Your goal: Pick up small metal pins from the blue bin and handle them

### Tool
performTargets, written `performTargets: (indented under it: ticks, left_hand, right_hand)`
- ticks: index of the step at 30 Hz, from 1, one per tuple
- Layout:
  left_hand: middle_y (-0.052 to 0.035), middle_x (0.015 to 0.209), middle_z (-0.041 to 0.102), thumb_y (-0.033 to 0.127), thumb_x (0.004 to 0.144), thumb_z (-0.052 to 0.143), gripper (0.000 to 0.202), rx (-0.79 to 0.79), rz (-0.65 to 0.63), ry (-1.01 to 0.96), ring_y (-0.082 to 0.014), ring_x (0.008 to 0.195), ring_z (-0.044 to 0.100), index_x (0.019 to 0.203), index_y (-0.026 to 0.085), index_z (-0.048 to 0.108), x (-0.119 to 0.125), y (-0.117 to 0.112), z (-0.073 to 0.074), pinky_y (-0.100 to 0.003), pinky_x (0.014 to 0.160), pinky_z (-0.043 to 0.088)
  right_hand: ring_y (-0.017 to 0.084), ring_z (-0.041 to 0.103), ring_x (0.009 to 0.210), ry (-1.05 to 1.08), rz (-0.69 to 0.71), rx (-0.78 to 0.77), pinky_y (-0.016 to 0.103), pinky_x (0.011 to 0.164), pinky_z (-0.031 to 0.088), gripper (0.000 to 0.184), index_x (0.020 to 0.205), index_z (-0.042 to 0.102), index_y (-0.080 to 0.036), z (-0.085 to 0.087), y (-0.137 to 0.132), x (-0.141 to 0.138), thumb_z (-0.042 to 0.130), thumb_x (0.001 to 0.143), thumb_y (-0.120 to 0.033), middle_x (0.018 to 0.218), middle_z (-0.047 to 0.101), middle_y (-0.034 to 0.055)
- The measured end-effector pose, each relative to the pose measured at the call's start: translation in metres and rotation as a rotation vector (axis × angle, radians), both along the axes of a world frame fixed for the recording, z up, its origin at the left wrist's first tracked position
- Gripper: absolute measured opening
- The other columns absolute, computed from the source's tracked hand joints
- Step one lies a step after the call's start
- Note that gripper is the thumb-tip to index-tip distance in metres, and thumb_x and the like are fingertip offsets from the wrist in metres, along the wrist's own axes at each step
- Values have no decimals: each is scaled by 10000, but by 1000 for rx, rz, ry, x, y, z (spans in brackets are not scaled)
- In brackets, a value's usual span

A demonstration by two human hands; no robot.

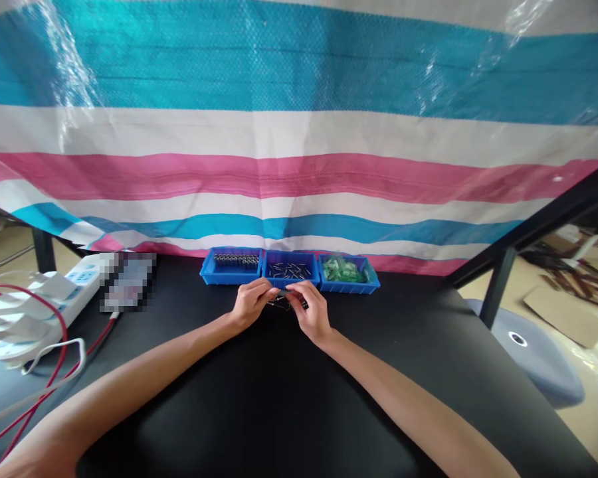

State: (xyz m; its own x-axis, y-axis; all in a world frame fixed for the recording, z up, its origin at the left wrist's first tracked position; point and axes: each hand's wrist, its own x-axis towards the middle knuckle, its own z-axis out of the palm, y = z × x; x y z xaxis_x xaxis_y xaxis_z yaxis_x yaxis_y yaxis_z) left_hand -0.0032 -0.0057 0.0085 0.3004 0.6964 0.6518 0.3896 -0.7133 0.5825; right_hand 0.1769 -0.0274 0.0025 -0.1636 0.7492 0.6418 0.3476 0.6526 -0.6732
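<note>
My left hand (253,303) and my right hand (309,312) meet just in front of the blue bins, fingers pinched together. Between their fingertips is a small grey metal piece (282,293), too small to name exactly. Beneath the fingers, thin metal pins or screws (278,303) lie on the black table, partly covered by the hands. The middle blue bin (268,272) holds loose, thin metal pieces of similar look. Small dark metal cylinders (236,259) stand in rows in the left bin (229,276). Green plastic packets (347,271) fill the right bin (351,287).
A striped plastic sheet (289,176) hangs behind the bins. On the left of the black table (259,411) lie a white power strip (82,272), a blurred-out phone-like device (128,282) and a red cable (62,332). A grey stool (538,358) stands beyond the right edge.
</note>
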Motion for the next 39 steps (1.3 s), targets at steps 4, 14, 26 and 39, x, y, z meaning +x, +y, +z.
performTargets:
  ticks: [4, 14, 26, 39]
  left_hand:
    - [-32, 678, 600, 249, 912, 511, 283, -1, -5, 5, -89, 602, 539, 668, 136, 597, 0, 1, -1, -192, 591, 425]
    - [-76, 911, 640, 332, 911, 501, 237, -14, -7, 14, -109, 644, 551, 970, 153, 645, -2, 0, 2, -232, 638, 473]
    - [-65, 939, 629, 307, 810, 662, 218, 137, -7, 36, -46, 525, 500, 976, 167, 652, -1, 2, -7, -191, 558, 480]
    - [-50, 842, 637, 249, 886, 555, 133, 183, -49, 75, -100, 698, 595, 859, 162, 653, -1, 0, -6, -189, 630, 477]
  right_hand:
    - [144, 613, 791, 3, -2, 7, 262, 705, 523, 150, 1024, 620, -212, 1, 0, 0, 536, 900, -201, 921, 610, 47]
    - [153, 584, 736, -6, -40, -14, 270, 672, 490, 138, 866, 598, -192, 4, -1, 0, 488, 925, -251, 823, 599, 49]
    - [103, 472, 495, -90, -151, -25, 235, 530, 362, 428, 570, 445, -190, -3, 1, 2, 371, 976, -304, 536, 467, -12]
    - [109, 471, 486, -50, -99, -87, 239, 536, 384, 419, 660, 573, -181, -1, -1, 3, 351, 976, -345, 528, 466, -18]
